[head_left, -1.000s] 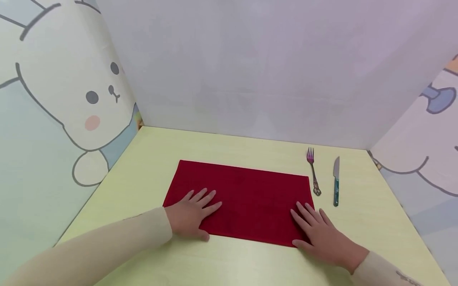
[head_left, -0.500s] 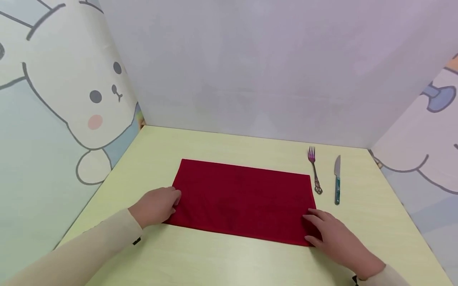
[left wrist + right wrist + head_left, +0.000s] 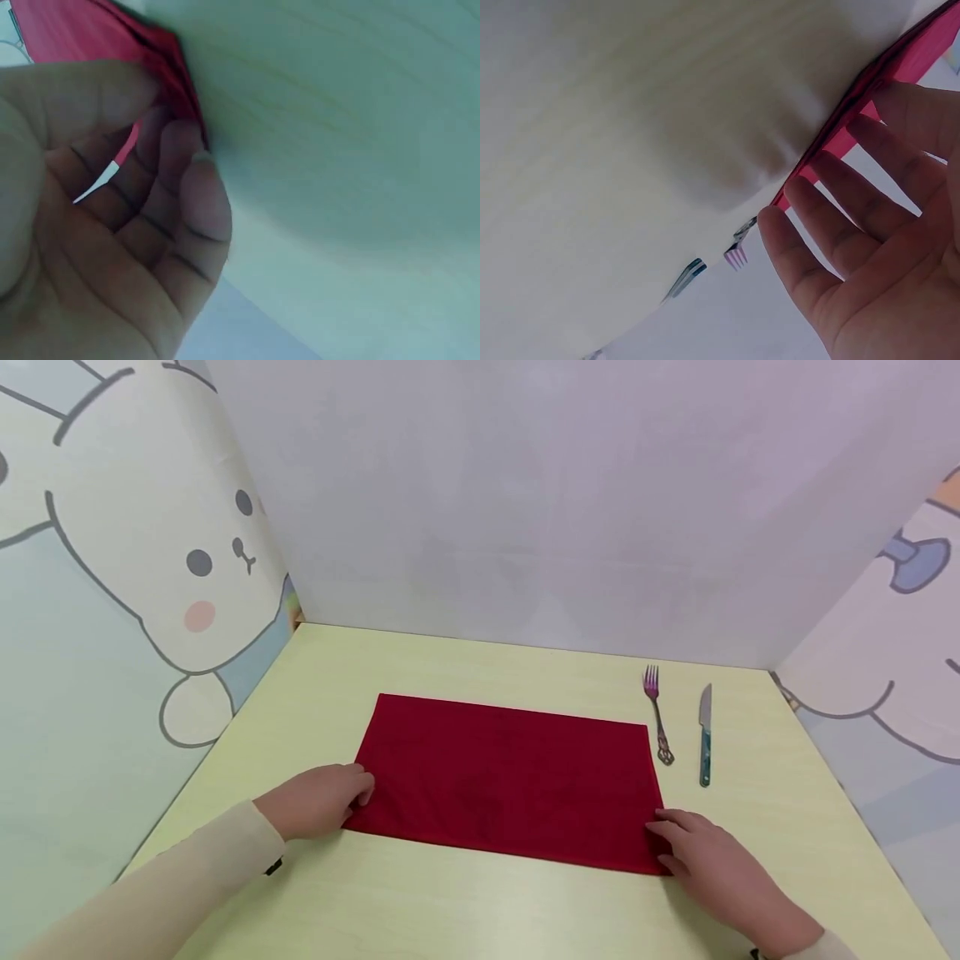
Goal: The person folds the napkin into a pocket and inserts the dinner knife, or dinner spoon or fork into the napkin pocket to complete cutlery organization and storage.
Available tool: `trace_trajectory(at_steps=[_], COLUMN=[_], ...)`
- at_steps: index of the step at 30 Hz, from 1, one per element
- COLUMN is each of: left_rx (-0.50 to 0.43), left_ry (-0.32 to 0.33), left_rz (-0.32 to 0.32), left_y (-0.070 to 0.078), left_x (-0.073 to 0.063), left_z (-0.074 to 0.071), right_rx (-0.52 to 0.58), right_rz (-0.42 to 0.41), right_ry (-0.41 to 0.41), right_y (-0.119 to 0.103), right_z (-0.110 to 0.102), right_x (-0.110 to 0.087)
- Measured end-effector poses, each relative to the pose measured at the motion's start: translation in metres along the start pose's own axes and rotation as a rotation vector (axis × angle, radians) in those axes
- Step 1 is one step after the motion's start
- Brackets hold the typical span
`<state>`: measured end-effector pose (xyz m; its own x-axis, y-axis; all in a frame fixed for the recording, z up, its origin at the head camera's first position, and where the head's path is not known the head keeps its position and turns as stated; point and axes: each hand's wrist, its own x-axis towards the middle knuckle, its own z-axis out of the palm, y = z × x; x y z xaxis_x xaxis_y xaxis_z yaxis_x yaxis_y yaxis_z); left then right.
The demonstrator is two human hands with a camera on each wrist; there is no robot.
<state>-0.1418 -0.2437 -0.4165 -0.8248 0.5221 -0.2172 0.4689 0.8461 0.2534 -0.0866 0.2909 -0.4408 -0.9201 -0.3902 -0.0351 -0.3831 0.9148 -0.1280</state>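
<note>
A rectangular red cloth (image 3: 502,777) lies flat on the pale table, its edge showing layers in the wrist views. At its left side my left hand (image 3: 318,797) pinches the edge near the front corner; in the left wrist view the thumb and curled fingers (image 3: 202,199) meet at the cloth (image 3: 169,64). My right hand (image 3: 723,868) is at the opposite side, near the front right corner. Its fingers (image 3: 817,225) are fairly straight, with the tips touching the edge of the cloth (image 3: 922,52) in the right wrist view.
Right of the cloth lie a fork (image 3: 657,714) with an ornate handle and a knife (image 3: 705,735) with a green handle. The pale wooden table (image 3: 465,910) is bounded by a plain back wall (image 3: 510,527) and side walls printed with cartoon animals.
My left hand has gone from lying flat on the cloth to pinching its left edge. My right hand has slid from the cloth's top outward to its right edge. The cloth looks flat throughout.
</note>
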Motion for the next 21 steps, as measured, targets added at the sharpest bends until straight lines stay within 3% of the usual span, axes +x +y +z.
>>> trace_trajectory(at_steps=[6,12,16,21], left_rx=[-0.002,0.02,0.071,0.12], left_ry=[-0.008,-0.096,-0.131,-0.137], left_rz=[0.028,-0.02,-0.037,0.019], left_y=[-0.006,0.0,0.018,0.055], left_x=[-0.002,0.006,0.034,0.092], left_z=[0.002,-0.009,-0.035,-0.063], right_rx=[0.014,0.054,0.132,0.346], right_rz=[0.006,0.02,0.079,0.269], right_ry=[0.016,0.018,0.009,-0.06], right_y=[0.001,0.002,0.002,0.005], right_z=[0.0,0.001,-0.001,-0.01], right_x=[-0.001,0.0,0.002,0.006])
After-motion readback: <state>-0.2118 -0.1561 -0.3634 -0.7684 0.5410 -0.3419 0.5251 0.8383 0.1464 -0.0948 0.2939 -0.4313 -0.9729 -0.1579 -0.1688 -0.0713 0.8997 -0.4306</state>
